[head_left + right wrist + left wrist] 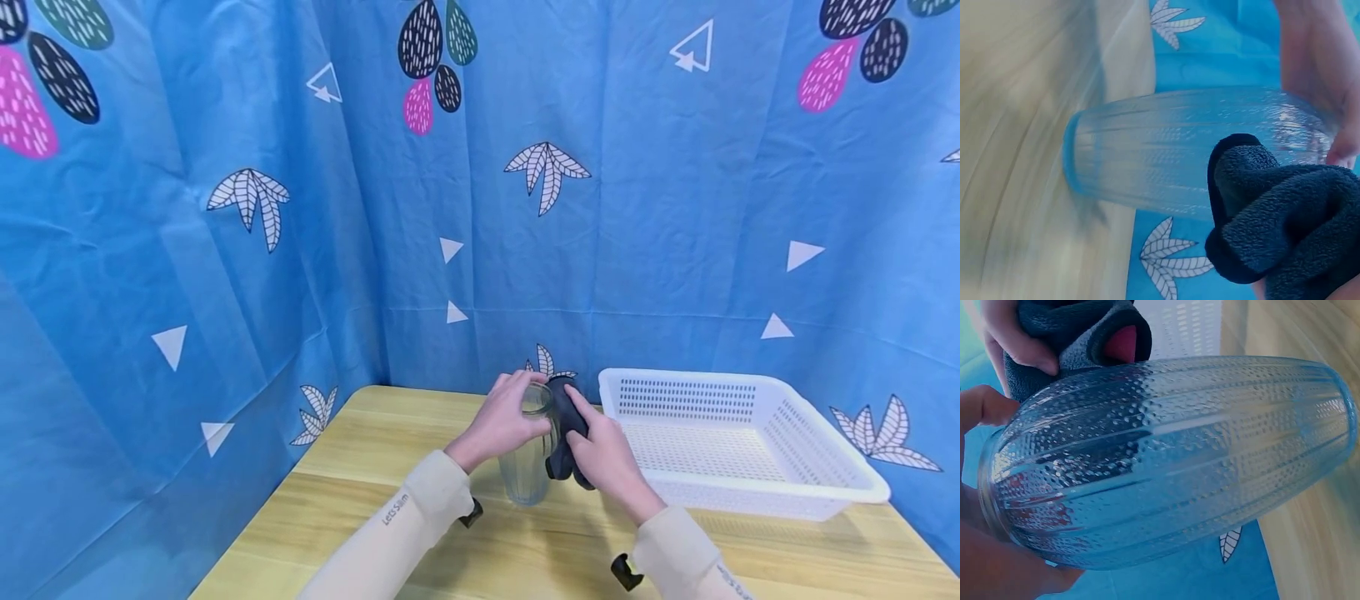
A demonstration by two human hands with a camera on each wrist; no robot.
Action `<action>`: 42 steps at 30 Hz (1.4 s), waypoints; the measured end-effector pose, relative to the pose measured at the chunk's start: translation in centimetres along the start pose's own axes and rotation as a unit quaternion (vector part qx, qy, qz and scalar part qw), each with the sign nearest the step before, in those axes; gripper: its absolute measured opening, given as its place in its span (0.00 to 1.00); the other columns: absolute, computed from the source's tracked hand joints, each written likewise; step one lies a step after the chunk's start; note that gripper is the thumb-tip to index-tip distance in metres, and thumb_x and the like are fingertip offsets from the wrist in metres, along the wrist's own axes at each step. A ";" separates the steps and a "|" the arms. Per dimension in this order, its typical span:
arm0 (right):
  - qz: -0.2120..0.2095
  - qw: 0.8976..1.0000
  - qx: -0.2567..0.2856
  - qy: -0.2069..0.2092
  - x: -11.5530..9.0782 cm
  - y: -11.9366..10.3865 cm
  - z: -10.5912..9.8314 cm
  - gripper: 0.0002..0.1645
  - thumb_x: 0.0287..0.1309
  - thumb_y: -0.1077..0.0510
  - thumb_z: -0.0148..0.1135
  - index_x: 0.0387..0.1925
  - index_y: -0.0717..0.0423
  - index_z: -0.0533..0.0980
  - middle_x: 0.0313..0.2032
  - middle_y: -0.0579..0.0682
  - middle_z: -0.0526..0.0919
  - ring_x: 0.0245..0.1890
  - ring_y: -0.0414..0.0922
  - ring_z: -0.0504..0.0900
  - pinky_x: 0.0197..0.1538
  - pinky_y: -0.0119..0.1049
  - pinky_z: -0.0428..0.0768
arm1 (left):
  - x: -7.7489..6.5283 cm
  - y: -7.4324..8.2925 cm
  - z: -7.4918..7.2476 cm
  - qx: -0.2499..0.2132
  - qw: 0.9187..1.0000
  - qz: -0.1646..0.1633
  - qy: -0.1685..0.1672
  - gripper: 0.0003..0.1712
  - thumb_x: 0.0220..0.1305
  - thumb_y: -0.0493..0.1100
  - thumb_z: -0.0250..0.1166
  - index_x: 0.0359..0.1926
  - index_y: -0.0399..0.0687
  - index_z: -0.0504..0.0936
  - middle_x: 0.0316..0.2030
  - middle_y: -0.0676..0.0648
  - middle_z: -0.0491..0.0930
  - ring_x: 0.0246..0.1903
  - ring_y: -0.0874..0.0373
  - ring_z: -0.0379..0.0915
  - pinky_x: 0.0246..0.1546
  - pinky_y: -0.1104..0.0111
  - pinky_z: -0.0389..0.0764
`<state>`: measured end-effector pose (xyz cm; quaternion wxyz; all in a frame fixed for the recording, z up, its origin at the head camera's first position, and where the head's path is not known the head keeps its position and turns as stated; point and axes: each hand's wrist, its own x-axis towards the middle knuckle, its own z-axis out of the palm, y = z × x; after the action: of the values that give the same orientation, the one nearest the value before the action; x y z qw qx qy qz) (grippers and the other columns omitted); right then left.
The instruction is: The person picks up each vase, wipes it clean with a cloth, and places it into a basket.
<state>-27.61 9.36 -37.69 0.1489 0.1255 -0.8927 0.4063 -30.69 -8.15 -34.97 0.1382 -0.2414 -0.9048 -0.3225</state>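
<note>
A tall clear glass vase (527, 477) with ribs and a dotted texture stands upright over the wooden table, its base at the tabletop. My left hand (504, 423) grips it around the top, thumb and fingers on either side of the rim. In the left wrist view the vase (1185, 462) fills the middle. My right hand (609, 454) holds a bunched dark grey cloth (564, 421) beside the vase's upper right side. The right wrist view shows the fluffy cloth (1297, 219) with black edging, overlapping the vase; whether it presses on the glass I cannot tell.
A white perforated plastic basket (750, 492) stands on the right part of the wooden table (352, 508), close to my right hand. Behind and to the left hangs a blue patterned curtain (510, 250).
</note>
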 end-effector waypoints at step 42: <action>0.042 0.997 0.044 -0.058 0.6 -0.1 -0.4 0.39 0.49 0.66 0.56 0.66 0.50 0.62 0.52 0.61 0.76 0.30 0.46 0.76 0.34 0.37 0.72 | 0.0 0.1 -0.3 0.007 1.000 -0.006 0.001 0.32 0.49 0.47 0.64 0.59 0.61 0.67 0.55 0.56 0.71 0.57 0.55 0.59 0.54 0.55 0.64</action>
<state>-28.05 9.54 -37.09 0.0744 0.1178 -0.8857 0.4428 -30.62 -8.28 -34.65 0.1386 -0.2350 -0.9082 -0.3173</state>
